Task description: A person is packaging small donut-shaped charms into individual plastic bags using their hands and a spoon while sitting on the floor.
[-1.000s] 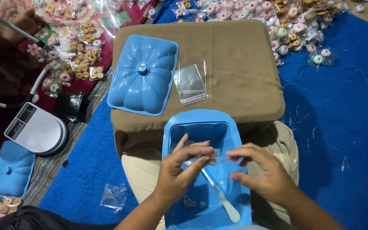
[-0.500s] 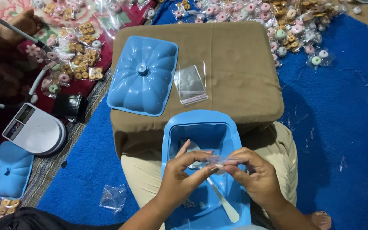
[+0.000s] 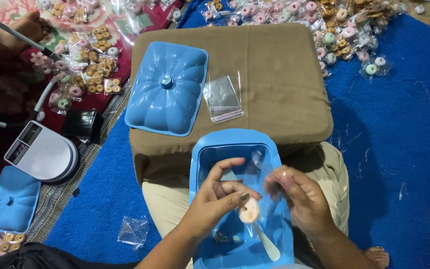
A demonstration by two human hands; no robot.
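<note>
Change since earlier frame: both hands lifted slightly over the box; clear bag now drawn out slantwise between them; pale round piece now showing at the left fingertips; blue box, lid and cushion unmoved.

Brown cushion (image 3: 274,74): square, ahead of the lap, carrying the lid and spare bags.

Blue box (image 3: 210,144): open, rectangular, on the lap, long axis running away from the body; directly under both hands.

Blue lid (image 3: 166,87): domed, knob up, on the cushion's left part, well apart from the hands.

Left hand (image 3: 215,199): over the box's middle, fingers pinched narrow on a pale round piece (image 3: 249,211), thumb and forefinger closed around it.

Right hand (image 3: 302,199): just beside the left, fingers closed on the upper end of the clear bag (image 3: 262,169).

Bag axis: slanted, from upper left by the box's far wall toward the hands; mouth cannot be told.

Key relation: round piece just below and left of the bag, touching or nearly so; left hand nearer the piece, right nearer the bag.

White spoon (image 3: 265,244): lying in the box's near end, below the hands, untouched.

Spare bags (image 3: 223,97): flat on the cushion, beside the lid.
</note>
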